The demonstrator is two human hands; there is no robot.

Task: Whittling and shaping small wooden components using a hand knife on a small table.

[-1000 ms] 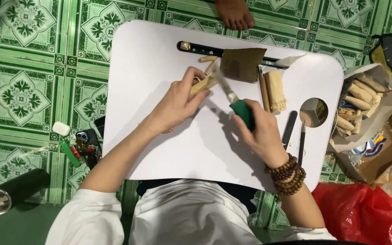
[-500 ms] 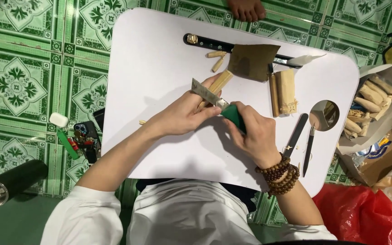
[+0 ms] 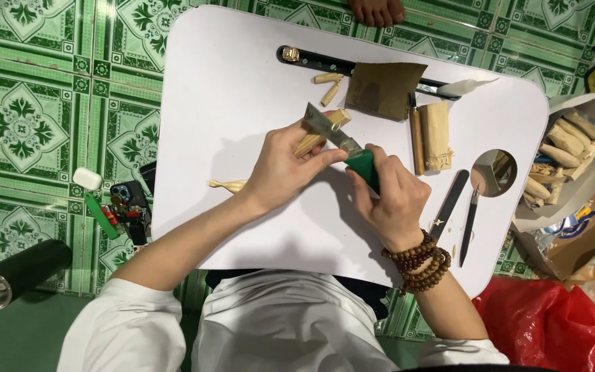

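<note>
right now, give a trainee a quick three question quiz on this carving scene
1. True or false: the right hand grips a green-handled knife.
2. What does the left hand hold? A) stick B) sandpaper C) flask
3. Fill in: the sandpaper lies on the white ____.

Key: 1 true; 2 A, the stick; 3 table.

bright, even overhead light | soft shadows | sharp, slight edge distortion
</note>
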